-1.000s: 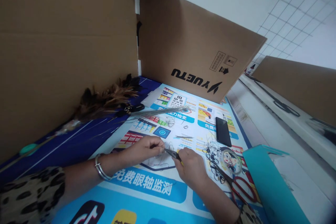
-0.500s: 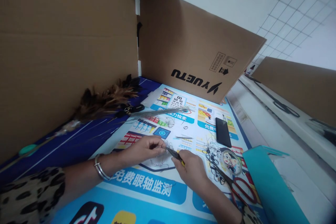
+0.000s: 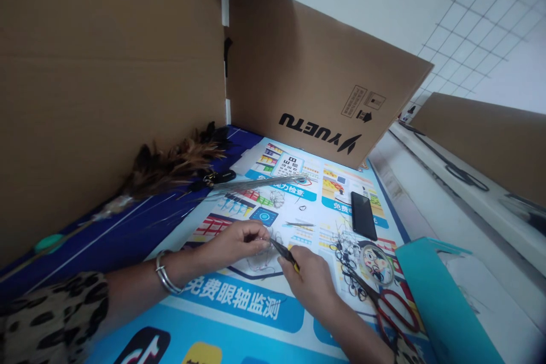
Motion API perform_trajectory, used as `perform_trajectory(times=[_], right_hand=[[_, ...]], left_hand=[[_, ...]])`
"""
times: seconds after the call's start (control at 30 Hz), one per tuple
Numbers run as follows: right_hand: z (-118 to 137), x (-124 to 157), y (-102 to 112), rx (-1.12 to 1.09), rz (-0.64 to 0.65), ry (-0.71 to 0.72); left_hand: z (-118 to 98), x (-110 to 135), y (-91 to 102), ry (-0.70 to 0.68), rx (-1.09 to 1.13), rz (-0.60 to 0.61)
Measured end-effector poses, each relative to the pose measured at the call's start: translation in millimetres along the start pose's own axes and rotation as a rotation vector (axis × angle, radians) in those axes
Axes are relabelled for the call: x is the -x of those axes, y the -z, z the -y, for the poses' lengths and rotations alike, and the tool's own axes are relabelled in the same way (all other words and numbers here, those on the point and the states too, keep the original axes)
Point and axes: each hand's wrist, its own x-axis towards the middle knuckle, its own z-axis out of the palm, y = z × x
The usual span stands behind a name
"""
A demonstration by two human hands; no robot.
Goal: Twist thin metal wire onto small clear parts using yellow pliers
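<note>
My right hand (image 3: pixel 309 273) is wrapped round a pair of pliers (image 3: pixel 281 249) with dark jaws and a black and yellow handle. The jaw tips meet the fingertips of my left hand (image 3: pixel 245 242), which are pinched together. Thin wire (image 3: pixel 265 261) shows in loose loops just below and behind those fingertips; the exact piece pinched is too small to make out. To the right of my right hand lie small black rings (image 3: pixel 347 256) in a loose cluster, beside red-handled scissors (image 3: pixel 396 310).
A bundle of straight wires (image 3: pixel 264 182) lies behind my hands, near brown feathers (image 3: pixel 174 162). A phone (image 3: pixel 363 216) and a round picture disc (image 3: pixel 376 263) are on the right, by a teal box (image 3: pixel 443 296). Cardboard panels (image 3: pixel 307 79) stand at the back and left.
Hardly anything differs. Both hands keep the same pose at the plier tips, and the whole view has shifted very slightly.
</note>
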Motion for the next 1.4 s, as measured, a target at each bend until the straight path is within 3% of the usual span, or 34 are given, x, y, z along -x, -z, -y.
perform_trajectory(times=[0.43, 0.73, 1.4], right_hand=[[1, 1, 1, -0.033, 0.019, -0.008], [-8, -3, 8, -0.046, 0.075, 0.095], [-11, -4, 5, 0.166, 0.033, 0.165]], left_hand=[[1, 2, 1.2, -0.004, -0.014, -0.003], [-5, 1, 4.2, -0.004, -0.02, 0.069], [0, 2, 3.0, 0.079, 0.032, 0.11]])
